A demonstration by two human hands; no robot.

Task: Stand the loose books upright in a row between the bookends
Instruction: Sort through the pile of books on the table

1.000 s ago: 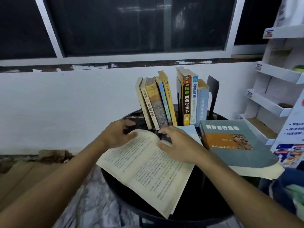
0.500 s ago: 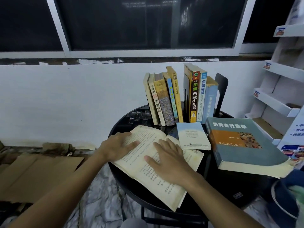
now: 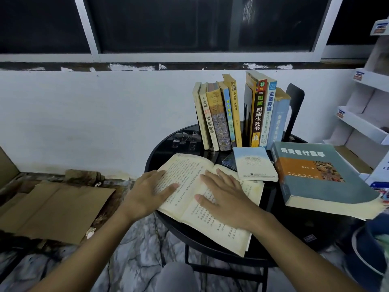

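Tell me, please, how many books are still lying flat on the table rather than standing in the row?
3: the open book under both hands, the small pale-blue book behind it, and the thick grey-and-orange book at right. Something dark beneath the small one is unclear.

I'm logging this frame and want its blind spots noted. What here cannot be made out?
Head view only:
- Left bookend: hidden, if present, behind the standing books.
- Open book: cover faces down; left hand and right hand cover part of the text.
- Dark object: mostly under the small pale book.
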